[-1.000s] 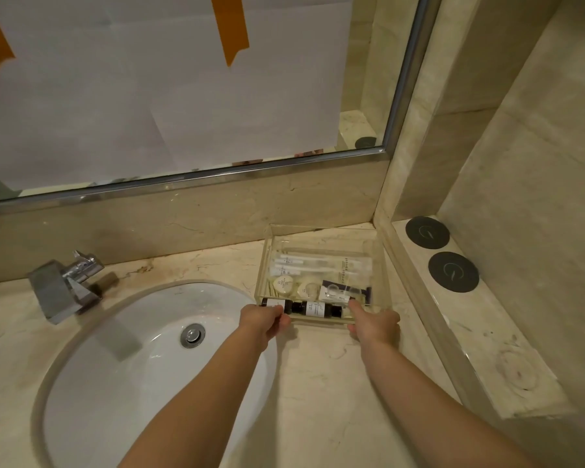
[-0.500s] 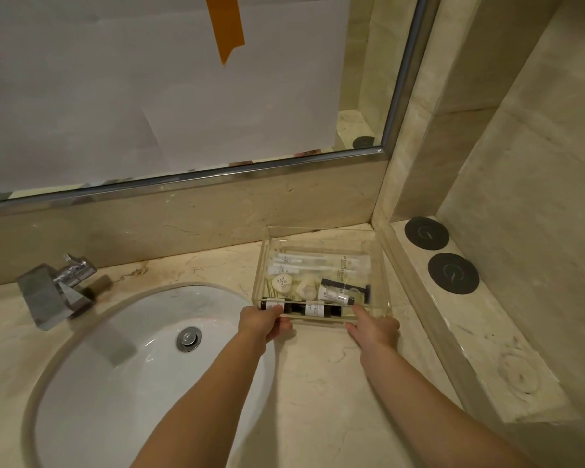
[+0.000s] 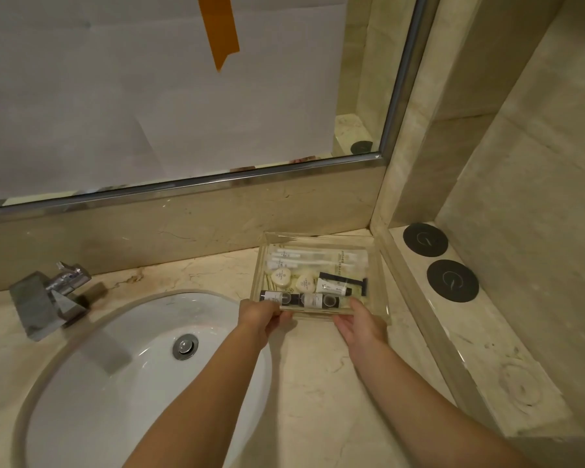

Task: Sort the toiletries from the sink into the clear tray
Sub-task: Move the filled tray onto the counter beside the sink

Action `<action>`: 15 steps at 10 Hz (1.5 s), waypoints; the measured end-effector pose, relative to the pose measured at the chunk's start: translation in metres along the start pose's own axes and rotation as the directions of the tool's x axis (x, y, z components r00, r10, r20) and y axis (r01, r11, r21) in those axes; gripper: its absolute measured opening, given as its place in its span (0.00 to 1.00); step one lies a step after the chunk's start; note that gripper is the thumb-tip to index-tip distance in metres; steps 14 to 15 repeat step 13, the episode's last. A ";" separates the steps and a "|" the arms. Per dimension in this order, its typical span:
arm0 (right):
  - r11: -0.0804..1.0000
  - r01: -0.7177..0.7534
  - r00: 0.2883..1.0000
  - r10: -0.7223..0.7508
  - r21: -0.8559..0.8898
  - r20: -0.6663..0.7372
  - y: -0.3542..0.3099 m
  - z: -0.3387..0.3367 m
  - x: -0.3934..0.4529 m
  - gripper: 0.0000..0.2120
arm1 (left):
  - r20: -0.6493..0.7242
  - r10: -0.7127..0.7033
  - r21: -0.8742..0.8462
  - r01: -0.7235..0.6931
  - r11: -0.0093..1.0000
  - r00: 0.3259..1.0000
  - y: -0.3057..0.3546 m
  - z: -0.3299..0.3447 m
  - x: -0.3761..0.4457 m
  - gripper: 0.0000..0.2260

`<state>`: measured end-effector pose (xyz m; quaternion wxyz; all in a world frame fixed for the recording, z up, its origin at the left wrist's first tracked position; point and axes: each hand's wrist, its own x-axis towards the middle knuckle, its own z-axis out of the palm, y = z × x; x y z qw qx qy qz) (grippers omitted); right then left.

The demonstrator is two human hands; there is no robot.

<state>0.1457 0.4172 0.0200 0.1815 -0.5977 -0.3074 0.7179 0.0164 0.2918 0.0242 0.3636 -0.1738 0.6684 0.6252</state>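
The clear tray [image 3: 380, 278] sits on the marble counter in the back right corner, right of the sink [image 3: 115, 383]. It holds white tubes [image 3: 298, 255], two pale round soaps [image 3: 281, 278], a black razor [image 3: 347, 281] and small dark bottles [image 3: 313, 299] along its near side. My left hand [image 3: 260, 315] grips the tray's near left corner. My right hand [image 3: 358, 324] holds the near right edge with the thumb on the rim. The sink basin shows only its drain [image 3: 185, 346].
A chrome faucet [image 3: 48, 298] stands at the sink's back left. A raised marble ledge to the right carries two black round coasters [image 3: 425, 239] [image 3: 452, 280]. The paper-covered mirror [image 3: 149, 96] and the backsplash close the rear.
Both hands stay on the tray's near edge and the tray has barely shifted. The view has drifted slightly to the right.
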 end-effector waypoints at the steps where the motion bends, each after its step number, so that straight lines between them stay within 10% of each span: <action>1: 1.000 0.031 0.999 -0.031 -0.006 0.022 -0.005 0.007 0.002 0.08 | 0.048 -0.036 0.009 0.035 0.999 0.998 0.005 0.006 -0.003 0.14; 5: 0.966 0.178 0.984 -0.169 -0.187 0.064 -0.023 0.021 0.032 0.34 | 0.081 -0.162 0.142 0.149 0.979 0.983 0.010 0.049 -0.005 0.17; 9: 0.966 0.029 0.998 -0.013 -0.257 0.064 -0.022 0.039 0.046 0.58 | 0.055 -0.184 0.009 0.184 0.983 0.981 0.016 0.061 0.000 0.15; 11: 0.907 0.123 0.982 -0.052 -0.402 0.183 -0.009 0.014 0.058 0.53 | 0.258 -0.251 0.122 0.226 0.966 0.933 0.022 0.038 -0.013 0.07; 13: 0.846 0.286 0.953 -0.203 -0.449 0.225 0.006 -0.008 0.021 0.32 | 0.249 -0.150 0.200 0.101 0.975 0.957 0.025 -0.003 -0.029 0.11; 15: 0.846 0.286 0.953 -0.203 -0.449 0.225 0.006 -0.008 0.021 0.32 | 0.249 -0.150 0.200 0.101 0.975 0.957 0.025 -0.003 -0.029 0.11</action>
